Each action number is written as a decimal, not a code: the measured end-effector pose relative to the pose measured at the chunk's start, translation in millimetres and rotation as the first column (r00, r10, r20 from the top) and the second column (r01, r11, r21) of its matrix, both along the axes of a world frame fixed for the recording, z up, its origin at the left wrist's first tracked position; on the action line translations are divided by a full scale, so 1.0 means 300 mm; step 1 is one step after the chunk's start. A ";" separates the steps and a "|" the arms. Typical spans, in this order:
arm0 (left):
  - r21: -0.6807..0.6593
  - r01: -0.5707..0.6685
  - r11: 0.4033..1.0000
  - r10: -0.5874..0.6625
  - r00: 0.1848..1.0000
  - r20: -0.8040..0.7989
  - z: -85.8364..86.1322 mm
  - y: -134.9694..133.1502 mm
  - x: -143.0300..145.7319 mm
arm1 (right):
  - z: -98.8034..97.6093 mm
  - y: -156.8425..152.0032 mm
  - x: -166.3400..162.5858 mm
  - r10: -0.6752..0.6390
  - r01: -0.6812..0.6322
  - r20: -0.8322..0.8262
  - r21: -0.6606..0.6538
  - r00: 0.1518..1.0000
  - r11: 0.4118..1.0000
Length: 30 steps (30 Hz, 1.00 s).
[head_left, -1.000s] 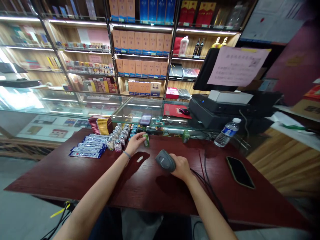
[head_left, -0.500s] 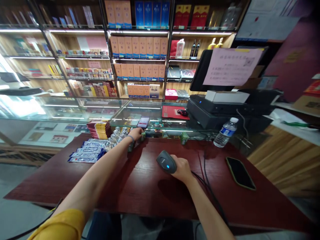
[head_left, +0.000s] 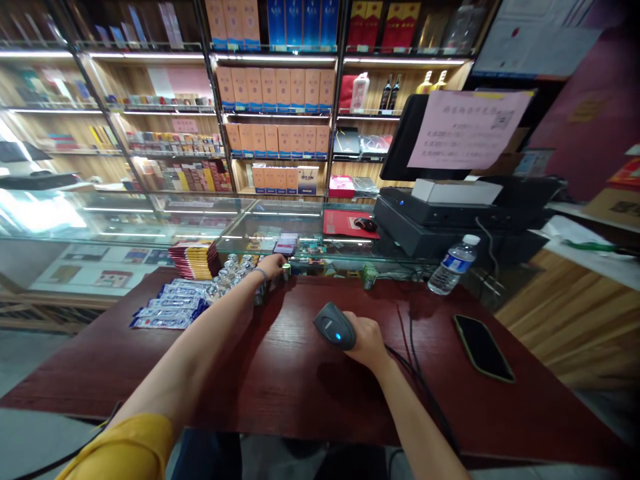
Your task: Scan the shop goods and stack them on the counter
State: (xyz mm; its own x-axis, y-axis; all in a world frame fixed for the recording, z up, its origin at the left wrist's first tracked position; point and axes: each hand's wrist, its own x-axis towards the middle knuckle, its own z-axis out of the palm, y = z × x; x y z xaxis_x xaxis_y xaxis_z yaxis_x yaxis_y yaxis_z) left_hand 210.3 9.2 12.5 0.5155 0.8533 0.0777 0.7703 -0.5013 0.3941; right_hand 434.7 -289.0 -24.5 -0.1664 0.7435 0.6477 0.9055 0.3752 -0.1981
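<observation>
My right hand (head_left: 367, 339) is wrapped around the handle of a dark grey barcode scanner (head_left: 334, 325), held over the table with its blue light on and its head pointing left. A black cable trails from it. My left hand (head_left: 271, 267) is stretched to the far edge of the table, its fingers curled at a small green item (head_left: 287, 271), too small to name surely. Left of that hand stand several clear, silver-capped small bottles (head_left: 231, 272), partly behind my forearm. Blue-and-white sachets (head_left: 173, 303) lie in front of a stack of red and yellow packets (head_left: 193, 260).
A phone (head_left: 483, 347) lies on the red-brown table (head_left: 300, 387) at right, near a water bottle (head_left: 453, 265). Beyond are a glass counter (head_left: 280, 223), a mouse (head_left: 366, 225) and a monitor (head_left: 407, 143) with pink paper. Another green object (head_left: 369, 276) sits by the far edge.
The view has shifted slightly. My left hand stays at the small green item, and my right hand keeps the barcode scanner in almost the same place.
</observation>
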 end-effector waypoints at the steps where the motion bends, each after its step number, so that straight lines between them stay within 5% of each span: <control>1: 0.004 0.000 1.000 0.000 1.000 -0.003 -0.001 0.004 0.003 | 0.000 0.000 0.000 0.002 -0.002 0.000 -0.001 1.000 1.000; 30: 0.127 -0.038 0.991 0.047 0.996 -0.070 0.034 -0.009 -0.002 | 0.003 -0.001 0.002 -0.025 0.025 0.004 -0.061 1.000 0.998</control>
State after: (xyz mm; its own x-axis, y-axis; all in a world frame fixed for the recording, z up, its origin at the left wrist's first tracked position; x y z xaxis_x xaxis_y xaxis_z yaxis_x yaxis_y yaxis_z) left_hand 209.7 6.5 22.6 0.4872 0.8604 0.1493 0.8163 -0.5094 0.2724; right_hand 435.2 -289.2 -23.7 -0.1489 0.7855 0.6007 0.9151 0.3396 -0.2173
